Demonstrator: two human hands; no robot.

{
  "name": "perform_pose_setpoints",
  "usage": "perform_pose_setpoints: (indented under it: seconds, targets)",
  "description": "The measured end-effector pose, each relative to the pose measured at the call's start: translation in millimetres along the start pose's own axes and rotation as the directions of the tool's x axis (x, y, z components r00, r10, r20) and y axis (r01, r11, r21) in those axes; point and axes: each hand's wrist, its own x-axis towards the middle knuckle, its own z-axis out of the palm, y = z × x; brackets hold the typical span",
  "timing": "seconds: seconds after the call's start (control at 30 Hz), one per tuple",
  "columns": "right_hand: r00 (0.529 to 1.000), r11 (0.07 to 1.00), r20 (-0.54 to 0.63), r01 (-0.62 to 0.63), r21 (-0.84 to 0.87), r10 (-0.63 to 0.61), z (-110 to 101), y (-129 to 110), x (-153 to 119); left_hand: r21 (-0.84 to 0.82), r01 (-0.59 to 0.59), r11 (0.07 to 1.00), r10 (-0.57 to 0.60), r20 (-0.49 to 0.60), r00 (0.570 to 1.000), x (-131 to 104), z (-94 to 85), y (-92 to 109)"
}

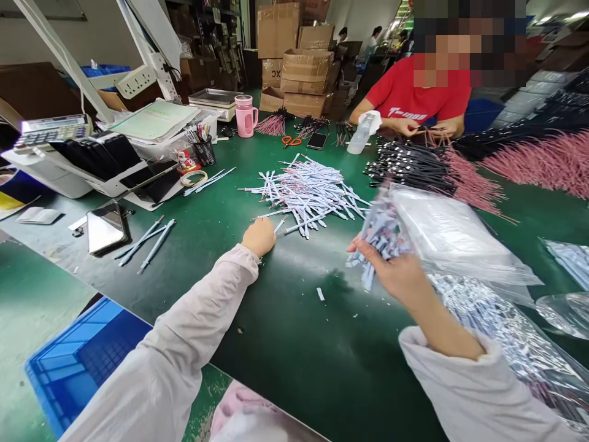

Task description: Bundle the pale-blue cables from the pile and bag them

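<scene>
A loose pile of thin light-blue wire pieces (313, 190) lies on the green table. At the near left edge of the pile is my left hand (259, 237), its fingers closed around one light-blue piece (280, 224) whose end sticks out to the right. My right hand (391, 267), right of the pile and raised a little over the table, grips a bundle of light-blue pieces (380, 230); the bundle's upper part is blurred. Several more pieces (150, 240) lie apart at the left, beside a phone (107, 228).
Clear plastic bags (455, 230) and a silvery bag (497, 325) lie at the right. Black-and-pink wire bundles (414, 166) are behind them, near a person in red (427, 98). A pink mug (245, 116) and orange scissors (291, 142) stand farther back. A blue crate (87, 362) is below left.
</scene>
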Motion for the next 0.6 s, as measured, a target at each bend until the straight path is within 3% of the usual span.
perform_pose_setpoints:
  seconds: [0.1, 0.2, 0.27, 0.33, 0.37, 0.43, 0.47, 0.53, 0.6]
  targets:
    - [0.997, 0.995, -0.040, -0.066, 0.079, 0.070, 14, 16, -13, -0.028, 0.038, 0.999, -0.039, -0.011, 0.999, 3, -6.0, -10]
    - [0.987, 0.971, -0.065, -0.129, 0.200, 0.145, 19, 24, -21, -0.102, 0.076, 0.992, -0.082, -0.049, 0.995, 7, -23.3, -24]
    - [0.981, 0.921, -0.087, -0.131, 0.367, 0.174, 18, 22, -24, -0.178, 0.036, 0.983, -0.051, -0.080, 0.996, 8, -35.7, -23]
    - [0.978, 0.847, -0.076, -0.130, 0.515, 0.196, 17, 16, -24, -0.319, -0.097, 0.943, 0.075, -0.081, 0.994, 3, -40.1, -9]
    - [0.976, 0.812, -0.067, -0.134, 0.568, 0.208, 18, 12, -25, -0.412, -0.181, 0.893, 0.168, -0.068, 0.983, -3, -37.8, 3]
    - [0.971, 0.749, -0.048, -0.148, 0.646, 0.234, 23, 5, -26, -0.703, -0.319, 0.636, 0.403, -0.050, 0.914, -16, -24.8, 30]
    - [0.972, 0.731, -0.032, -0.155, 0.664, 0.234, 25, 1, -27, -0.779, -0.323, 0.537, 0.480, -0.033, 0.877, -24, -15.8, 43]
    - [0.977, 0.737, -0.017, -0.148, 0.659, 0.211, 29, -3, -29, -0.842, -0.295, 0.452, 0.548, 0.001, 0.837, -36, 1.8, 62]
    - [0.981, 0.791, -0.083, -0.091, 0.605, 0.176, 27, -4, -31, -0.849, -0.277, 0.449, 0.537, 0.008, 0.843, -43, 13.1, 69]
